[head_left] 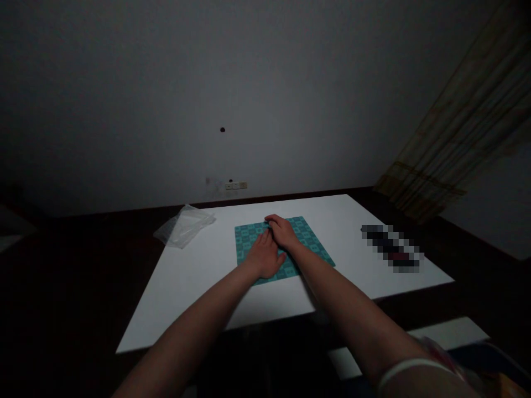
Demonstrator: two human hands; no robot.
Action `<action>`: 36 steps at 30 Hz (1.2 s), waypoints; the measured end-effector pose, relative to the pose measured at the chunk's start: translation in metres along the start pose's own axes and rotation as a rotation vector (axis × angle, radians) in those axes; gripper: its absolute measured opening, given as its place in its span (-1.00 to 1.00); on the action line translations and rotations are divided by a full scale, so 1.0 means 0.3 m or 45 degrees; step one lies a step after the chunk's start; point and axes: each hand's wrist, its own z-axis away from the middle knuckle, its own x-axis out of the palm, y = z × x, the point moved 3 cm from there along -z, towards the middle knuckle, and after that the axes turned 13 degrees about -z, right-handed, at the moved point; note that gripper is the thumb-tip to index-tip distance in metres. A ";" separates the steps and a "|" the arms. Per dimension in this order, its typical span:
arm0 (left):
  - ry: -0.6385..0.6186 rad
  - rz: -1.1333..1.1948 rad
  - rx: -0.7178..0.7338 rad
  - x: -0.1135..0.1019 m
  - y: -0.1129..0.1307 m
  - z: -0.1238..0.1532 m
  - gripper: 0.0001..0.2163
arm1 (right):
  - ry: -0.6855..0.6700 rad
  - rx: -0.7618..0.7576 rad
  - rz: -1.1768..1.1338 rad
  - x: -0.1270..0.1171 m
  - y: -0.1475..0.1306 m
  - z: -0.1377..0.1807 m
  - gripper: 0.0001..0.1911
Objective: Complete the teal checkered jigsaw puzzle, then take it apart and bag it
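Forearms [348, 290] extend; teal sheet [307, 241] lies under left hand [264, 257] and right hand [284, 232].

At your left, clear plastic [186, 225] overhangs the white table [182, 293]. Wall sockets [236, 186] face you; curtains [443, 143] hang at right.

Went bare on left hand [264, 257] and right hand [282, 231], and along both forearms [211, 305] past the table's near edge [276, 319]. Wore a curved whitish band [415, 362] high on the right arm, short of the near right corner, beside blurred reddish cloth [440, 354].
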 end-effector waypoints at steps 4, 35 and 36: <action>0.067 0.086 0.002 -0.001 0.062 -0.037 -0.20 | 0.028 0.047 0.054 -0.011 0.000 0.002 -0.55; -0.042 -0.034 -0.308 -0.027 -0.084 0.097 -0.17 | -0.412 0.290 0.931 -0.278 0.128 0.131 -0.19; -0.044 -0.037 -0.315 -0.027 -0.100 0.103 -0.17 | -0.409 0.287 0.928 -0.279 0.127 0.131 -0.19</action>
